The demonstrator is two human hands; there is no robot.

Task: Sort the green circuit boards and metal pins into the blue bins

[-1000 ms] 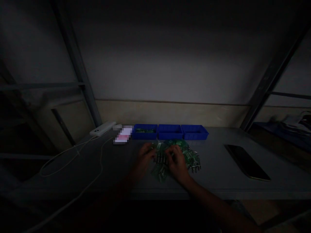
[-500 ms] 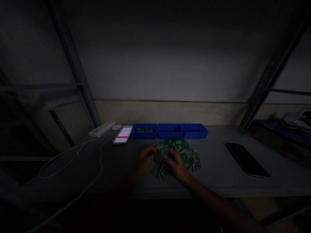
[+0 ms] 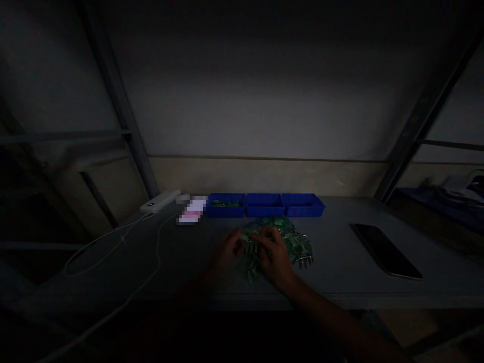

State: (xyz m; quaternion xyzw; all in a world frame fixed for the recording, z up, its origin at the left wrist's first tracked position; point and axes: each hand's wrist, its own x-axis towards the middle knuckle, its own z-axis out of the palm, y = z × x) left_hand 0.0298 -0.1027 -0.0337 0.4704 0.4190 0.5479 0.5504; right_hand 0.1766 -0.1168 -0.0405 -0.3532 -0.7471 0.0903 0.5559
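Note:
In the dim head view, a heap of small green pieces with silvery metal parts [image 3: 300, 247], which look like little circuit boards, lies on the grey table. My left hand [image 3: 228, 246] is at the heap's left side, its fingers closed at the edge of a small pale-green board [image 3: 245, 238]. From the other side my right hand [image 3: 275, 256] reaches over the heap, fingers bent and pinching near the same board. More green pieces [image 3: 251, 267] lie below and between the hands. Darkness and the fingers hide the exact grip.
Three blue bins stand in a row behind the heap; green pieces lie in the left bin [image 3: 227, 210]. Left of them are a lit phone with a blurred screen [image 3: 192, 212] and a white power strip [image 3: 161, 200] with cables. A dark phone [image 3: 385, 250] lies at right.
My right hand has turned and its fingers have shifted up and left over the small board, which now sits more tilted. My left hand stays almost in place.

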